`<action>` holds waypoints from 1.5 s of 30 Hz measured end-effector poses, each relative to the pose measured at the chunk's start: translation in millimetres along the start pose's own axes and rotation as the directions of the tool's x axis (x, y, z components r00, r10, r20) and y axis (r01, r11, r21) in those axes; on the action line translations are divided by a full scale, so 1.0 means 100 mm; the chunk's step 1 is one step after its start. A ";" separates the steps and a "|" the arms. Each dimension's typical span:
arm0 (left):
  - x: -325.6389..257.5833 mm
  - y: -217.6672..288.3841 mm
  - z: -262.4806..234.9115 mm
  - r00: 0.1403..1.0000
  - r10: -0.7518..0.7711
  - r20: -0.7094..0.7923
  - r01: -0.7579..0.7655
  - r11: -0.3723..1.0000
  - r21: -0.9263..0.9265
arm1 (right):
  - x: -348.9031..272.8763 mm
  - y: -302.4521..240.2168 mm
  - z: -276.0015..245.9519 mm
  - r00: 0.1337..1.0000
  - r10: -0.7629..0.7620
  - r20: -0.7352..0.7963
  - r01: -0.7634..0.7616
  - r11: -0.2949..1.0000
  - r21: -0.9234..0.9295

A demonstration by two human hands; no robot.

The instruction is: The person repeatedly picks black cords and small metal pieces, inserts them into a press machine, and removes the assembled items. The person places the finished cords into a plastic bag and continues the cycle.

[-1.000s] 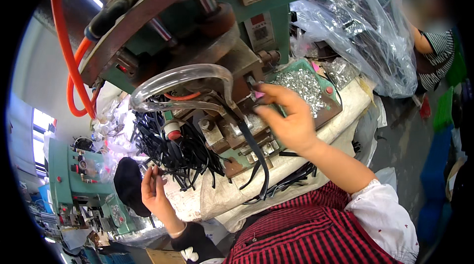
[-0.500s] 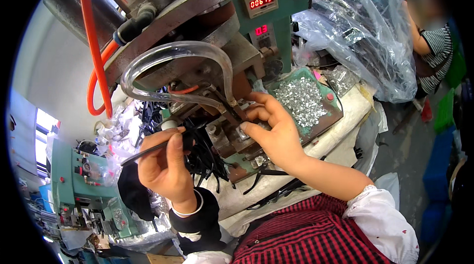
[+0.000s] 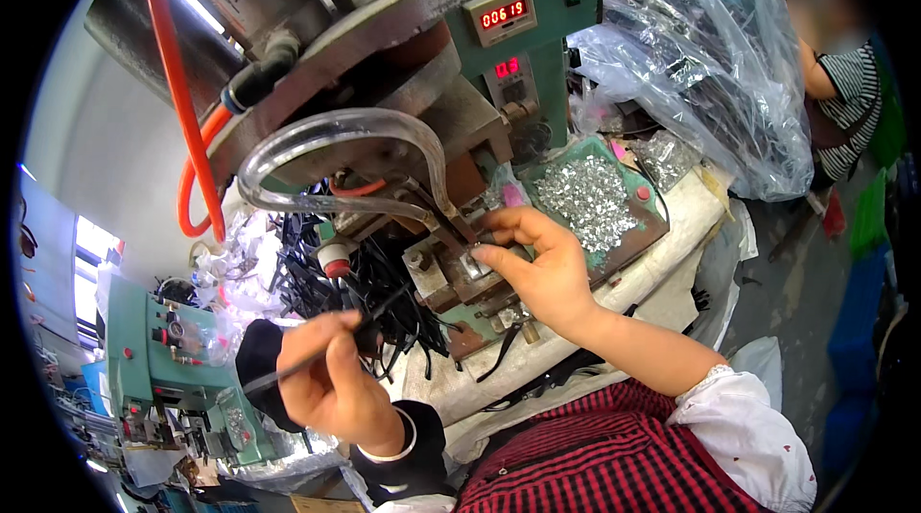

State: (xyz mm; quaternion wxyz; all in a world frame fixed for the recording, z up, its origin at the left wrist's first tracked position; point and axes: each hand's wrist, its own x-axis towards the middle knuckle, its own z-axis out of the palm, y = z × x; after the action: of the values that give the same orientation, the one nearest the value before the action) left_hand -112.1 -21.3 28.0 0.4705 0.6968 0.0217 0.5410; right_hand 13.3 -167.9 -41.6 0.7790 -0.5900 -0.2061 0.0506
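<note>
Black, narrow, flat strip (image 3: pixel 272 381), pinched in my left hand (image 3: pixel 338 383) at lower left of frame, slants up-right toward the grey metal press fixture (image 3: pixel 425 268) at centre; my right hand (image 3: pixel 549 268) is nearer that, fingers bent, gripping what I cannot tell.
</note>
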 end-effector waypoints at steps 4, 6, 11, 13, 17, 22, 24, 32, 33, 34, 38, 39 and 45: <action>0.05 0.08 0.00 0.970 0.227 0.088 -0.231 0.973 0.029 | 0.02 0.01 -0.02 1.000 -0.006 0.003 0.006 0.999 -0.035; 0.10 -0.03 0.11 0.998 0.045 0.035 -0.048 0.996 0.077 | 0.03 -0.03 0.03 0.997 0.071 0.010 -0.072 0.991 0.117; 0.20 -0.26 0.20 0.998 0.024 0.066 -0.025 0.999 0.021 | 0.05 -0.11 0.11 0.994 0.100 -0.037 -0.091 0.979 0.180; 0.22 -0.25 0.19 0.997 -0.005 0.073 0.003 1.000 0.020 | 0.02 -0.24 0.05 0.965 0.262 0.026 -0.260 0.931 0.258; 0.00 -0.27 0.14 0.919 0.321 0.230 -0.337 0.941 0.031 | -0.20 -0.58 -0.26 0.957 0.051 0.286 -0.047 0.999 -0.020; -0.27 -0.25 0.34 0.623 0.490 0.610 -0.660 0.748 0.073 | 0.03 0.12 -1.04 0.961 -0.275 0.008 0.044 0.124 -0.991; -0.32 -0.30 0.49 0.587 0.518 0.622 -0.710 0.699 0.088 | 0.09 0.39 -1.22 0.933 -0.348 0.087 0.156 0.176 -0.972; -0.29 -0.46 0.56 0.613 0.548 0.569 -0.701 0.709 0.072 | 0.24 0.53 -1.29 0.938 -0.346 -0.013 0.123 0.368 -0.922; -0.31 -0.45 0.55 0.616 0.539 0.574 -0.698 0.712 0.080 | 0.18 0.56 -1.23 0.905 -0.407 0.119 0.249 0.283 -0.926; -0.32 -0.44 0.53 0.620 0.530 0.579 -0.694 0.714 0.091 | 0.22 0.54 -1.16 0.884 -0.403 0.237 0.352 0.239 -0.905; -0.42 -0.31 0.45 0.722 0.357 0.593 -0.531 0.834 0.145 | 0.39 0.57 -1.14 0.871 -0.274 0.407 0.442 0.080 -0.893; -0.50 -0.27 0.37 0.762 0.290 0.579 -0.482 0.851 0.208 | 0.47 0.66 -1.20 0.843 -0.377 0.383 0.479 0.202 -0.854; -0.52 -0.33 -0.71 0.949 0.173 0.265 -0.305 0.720 0.623 | 0.04 0.76 -1.57 0.904 -0.074 -0.421 -0.011 0.981 -0.196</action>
State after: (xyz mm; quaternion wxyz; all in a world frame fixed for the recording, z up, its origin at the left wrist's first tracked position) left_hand -173.2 14.1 -34.0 0.1217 0.8617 0.0753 0.4868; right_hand 89.4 -284.8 -145.7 0.7447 -0.6564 -0.0444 -0.1123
